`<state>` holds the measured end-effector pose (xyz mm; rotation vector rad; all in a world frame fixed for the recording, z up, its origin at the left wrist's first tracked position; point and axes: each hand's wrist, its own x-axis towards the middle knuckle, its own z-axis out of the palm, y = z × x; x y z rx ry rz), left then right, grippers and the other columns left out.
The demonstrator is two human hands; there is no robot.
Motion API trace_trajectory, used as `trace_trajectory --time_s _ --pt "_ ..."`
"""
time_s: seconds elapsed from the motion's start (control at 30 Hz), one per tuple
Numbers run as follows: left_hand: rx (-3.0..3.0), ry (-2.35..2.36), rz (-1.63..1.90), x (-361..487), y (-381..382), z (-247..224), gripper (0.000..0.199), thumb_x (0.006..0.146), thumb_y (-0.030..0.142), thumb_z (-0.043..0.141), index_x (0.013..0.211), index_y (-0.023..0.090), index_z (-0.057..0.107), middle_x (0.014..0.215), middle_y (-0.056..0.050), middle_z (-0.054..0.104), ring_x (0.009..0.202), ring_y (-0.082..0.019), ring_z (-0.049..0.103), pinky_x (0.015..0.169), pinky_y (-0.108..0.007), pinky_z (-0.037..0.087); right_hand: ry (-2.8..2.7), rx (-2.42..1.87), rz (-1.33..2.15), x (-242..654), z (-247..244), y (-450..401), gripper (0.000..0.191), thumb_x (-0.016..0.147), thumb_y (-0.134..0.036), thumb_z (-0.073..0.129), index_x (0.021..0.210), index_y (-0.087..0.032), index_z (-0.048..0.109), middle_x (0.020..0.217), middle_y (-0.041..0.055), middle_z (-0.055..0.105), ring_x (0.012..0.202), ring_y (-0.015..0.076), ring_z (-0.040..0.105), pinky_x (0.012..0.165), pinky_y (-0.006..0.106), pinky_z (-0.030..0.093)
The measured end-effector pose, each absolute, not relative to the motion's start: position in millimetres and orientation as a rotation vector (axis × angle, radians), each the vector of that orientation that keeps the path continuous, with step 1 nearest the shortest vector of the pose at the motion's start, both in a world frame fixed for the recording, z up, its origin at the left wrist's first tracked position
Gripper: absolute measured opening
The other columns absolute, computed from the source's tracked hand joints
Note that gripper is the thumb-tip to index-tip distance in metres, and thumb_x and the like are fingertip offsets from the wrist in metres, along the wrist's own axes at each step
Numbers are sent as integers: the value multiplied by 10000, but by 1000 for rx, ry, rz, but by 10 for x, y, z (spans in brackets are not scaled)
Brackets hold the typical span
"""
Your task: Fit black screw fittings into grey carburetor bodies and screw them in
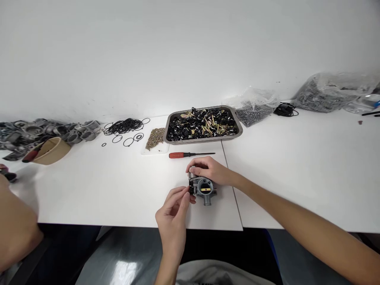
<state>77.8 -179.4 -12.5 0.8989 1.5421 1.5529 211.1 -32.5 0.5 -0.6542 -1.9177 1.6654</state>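
A grey metal carburetor (207,198) stands near the front edge of the white table, its round bore facing me with a brass-coloured plate inside. My right hand (211,170) is closed over its top from behind. At the carburetor's left side, the thumb and fingers of my left hand (172,211) pinch a small black part (191,187) that sits against the body. Fingertips partly cover this part. Just beyond my right hand lies a screwdriver (177,155) with a red handle, its shaft pointing right.
Behind the screwdriver, a metal tray (202,140) holds black and brass-coloured parts. Small screws (156,138), black rubber rings (126,126), grey castings (35,130) and a tan container (57,152) lie leftward. Plastic bags (253,113) stand rightward. A co-worker's arm (18,225) enters at left.
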Motion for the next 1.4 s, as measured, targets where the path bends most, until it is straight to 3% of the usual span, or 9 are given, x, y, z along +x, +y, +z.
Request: trace_trajectory --time_s 0.17,0.5,1.03,1.2,1.33,1.4 --pt "943 1560 1565 821 -1827 -138 221 822 350 716 994 218 759 1014 -56 666 720 -113 643 704 -241 554 -1913 -653 1673 2114 14 -329 289 927 -413 580 972 -144 677 822 24 612 714 122 516 647 241 396" --pt "785 1536 1551 779 -1737 -98 219 774 352 763 903 178 737 770 -29 676 695 -119 622 720 -225 516 -1906 -640 1689 2117 13 -322 286 928 -420 580 977 -151 668 857 31 629 756 135 553 687 248 427" --pt "1014 1540 1562 659 -1772 -92 131 792 303 732 873 205 764 953 -56 678 714 -145 638 676 -275 543 -1928 -638 1659 2116 1 -318 297 930 -423 580 977 -145 674 858 33 629 749 135 545 684 249 414" --pt "1569 1688 1218 169 -1260 174 168 813 349 678 869 213 758 957 -83 701 854 -207 641 763 -315 517 -1949 -618 1669 2136 13 -312 351 943 -471 564 1017 -150 684 900 43 637 798 146 566 717 254 430" --pt "2125 1637 664 -137 -581 379 281 834 353 628 1084 255 713 1105 -92 675 1063 -266 582 926 -390 465 -1940 -593 1718 2152 43 -315 397 975 -497 499 1024 -144 674 963 68 648 843 160 594 742 263 466" --pt "2209 1546 473 -184 -322 408 289 769 309 682 1044 227 712 1078 -101 667 1031 -271 580 865 -365 469 -1924 -589 1757 2153 56 -319 419 976 -518 487 1028 -142 665 983 76 656 863 170 609 761 273 483"
